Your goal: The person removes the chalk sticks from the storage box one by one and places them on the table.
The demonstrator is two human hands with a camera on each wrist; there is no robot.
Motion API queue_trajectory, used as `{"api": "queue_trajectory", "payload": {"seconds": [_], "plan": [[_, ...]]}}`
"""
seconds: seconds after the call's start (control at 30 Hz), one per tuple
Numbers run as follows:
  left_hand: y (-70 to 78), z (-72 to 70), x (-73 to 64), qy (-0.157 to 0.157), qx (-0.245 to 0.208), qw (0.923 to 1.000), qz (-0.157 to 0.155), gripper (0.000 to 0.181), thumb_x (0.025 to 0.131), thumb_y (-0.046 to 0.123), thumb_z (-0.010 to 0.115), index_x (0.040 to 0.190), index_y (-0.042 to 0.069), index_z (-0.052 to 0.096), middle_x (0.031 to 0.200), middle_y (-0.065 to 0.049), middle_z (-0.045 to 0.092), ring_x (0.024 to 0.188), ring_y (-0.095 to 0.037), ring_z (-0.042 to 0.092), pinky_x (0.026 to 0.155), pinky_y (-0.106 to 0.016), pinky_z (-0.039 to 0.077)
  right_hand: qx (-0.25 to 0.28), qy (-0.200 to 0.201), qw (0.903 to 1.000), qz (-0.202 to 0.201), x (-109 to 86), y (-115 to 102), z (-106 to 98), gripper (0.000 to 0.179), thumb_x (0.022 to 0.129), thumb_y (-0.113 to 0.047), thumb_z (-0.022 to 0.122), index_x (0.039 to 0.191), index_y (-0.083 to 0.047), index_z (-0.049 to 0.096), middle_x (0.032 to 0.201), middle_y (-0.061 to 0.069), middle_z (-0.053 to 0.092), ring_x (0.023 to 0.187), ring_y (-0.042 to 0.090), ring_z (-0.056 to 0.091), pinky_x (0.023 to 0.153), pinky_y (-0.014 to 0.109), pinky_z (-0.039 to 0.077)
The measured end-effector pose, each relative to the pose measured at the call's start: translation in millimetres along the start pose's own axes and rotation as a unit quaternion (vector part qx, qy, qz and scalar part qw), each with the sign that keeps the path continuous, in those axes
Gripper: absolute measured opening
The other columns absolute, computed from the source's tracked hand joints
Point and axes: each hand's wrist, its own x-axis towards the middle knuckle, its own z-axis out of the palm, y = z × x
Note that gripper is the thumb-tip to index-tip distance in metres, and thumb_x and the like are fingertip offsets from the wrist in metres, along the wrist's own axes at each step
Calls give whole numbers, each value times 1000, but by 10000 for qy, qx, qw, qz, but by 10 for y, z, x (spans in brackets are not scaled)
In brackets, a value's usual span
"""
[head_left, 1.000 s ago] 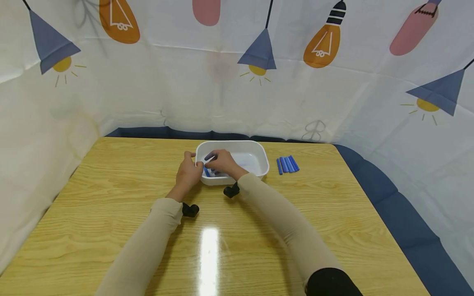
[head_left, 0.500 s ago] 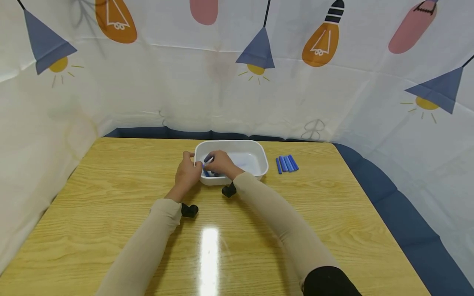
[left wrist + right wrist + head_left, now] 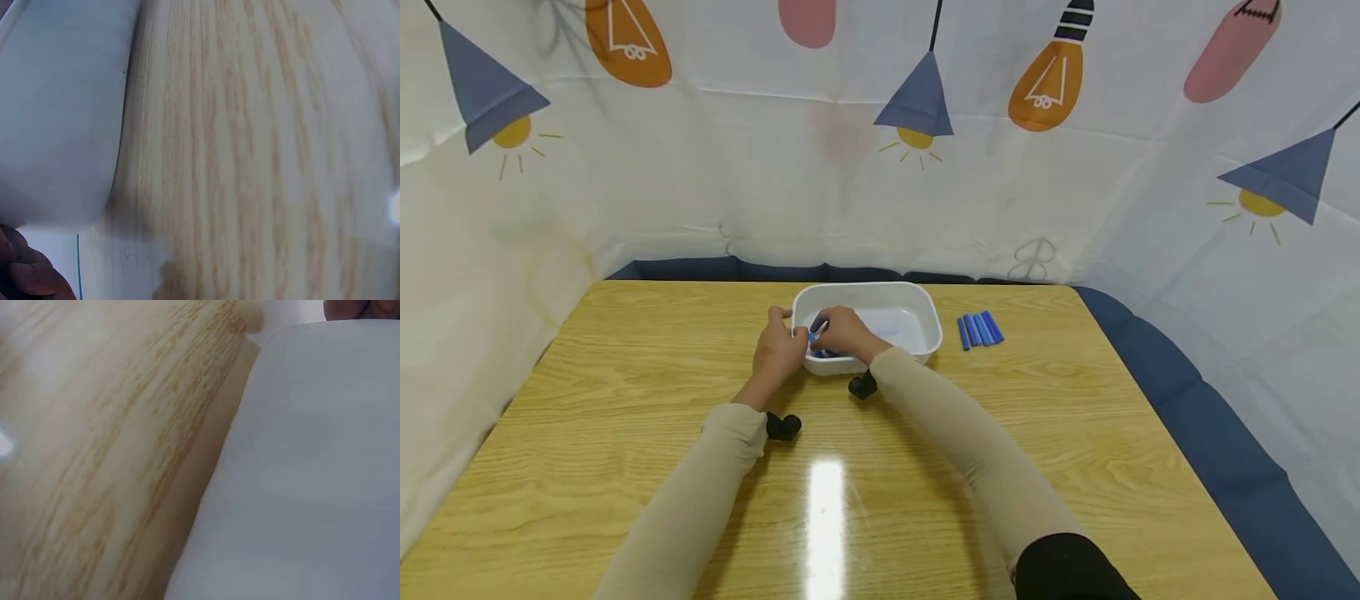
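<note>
A white plastic tub (image 3: 917,302) stands near the table's back edge. At its left end, my left hand (image 3: 778,350) grips the rim, thumb toward the inside. My right hand (image 3: 844,331) reaches over the front rim into the tub's left part. Its curled fingers pinch a small blue stick (image 3: 812,339), mostly hidden by both hands. More blue pieces lie beneath that hand, too covered to tell their kind. In the left wrist view, fingers (image 3: 37,278) show below the tub's wall (image 3: 59,112). In the right wrist view, fingertips (image 3: 345,309) show beyond the rim.
Several blue sticks (image 3: 980,330) lie side by side on the wooden table (image 3: 625,400), right of the tub. Behind the table hangs a white cloth (image 3: 737,167) printed with lamps and bulbs. A dark blue padded border (image 3: 1187,417) runs along the right edge.
Both hands stay at the tub's left end. My right fingers have shifted slightly over the blue pieces. The whole head view has drifted a little.
</note>
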Motion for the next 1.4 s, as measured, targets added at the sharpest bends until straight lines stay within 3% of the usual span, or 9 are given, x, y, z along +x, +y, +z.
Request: {"api": "queue_trajectory", "payload": {"seconds": [0.43,0.67,0.87,1.1,1.4], "plan": [[-26,15,24,94,-6,9999,88,53,90,29,41,140,12,33,100,-12,57,83,-26,52,64,-32,39,12,-86,9999,-68,36,-1,6,26,75,-22,79,98,-14,69,84,-1,66,75,13,59,67,24,47],[-10,1,16,128,1,9998,133,53,90,29,40,139,11,34,107,-14,59,86,-27,53,66,-33,39,95,3,9998,-159,32,0,-6,27,72,-20,80,96,-16,68,84,-1,66,74,13,59,67,24,47],[-12,-7,8,85,-2,9999,138,53,90,29,40,139,11,33,104,-14,59,84,-27,53,65,-32,39,231,85,9993,-297,-2,-5,-26,28,75,-20,77,101,-16,69,90,0,69,78,12,62,70,23,48],[9,-26,-16,12,-24,9999,109,52,91,29,41,140,11,33,108,-15,59,88,-27,54,67,-32,40,631,77,9978,-173,-50,-41,-75,27,80,-20,74,105,-16,67,95,2,69,75,13,64,64,23,51],[46,-45,-31,-144,-12,9999,-32,52,93,29,41,141,11,30,125,-18,57,103,-27,55,80,-38,46,1336,33,9910,113,-67,-47,-95,27,81,-17,74,106,-14,66,94,5,66,74,15,63,60,26,55]]}}
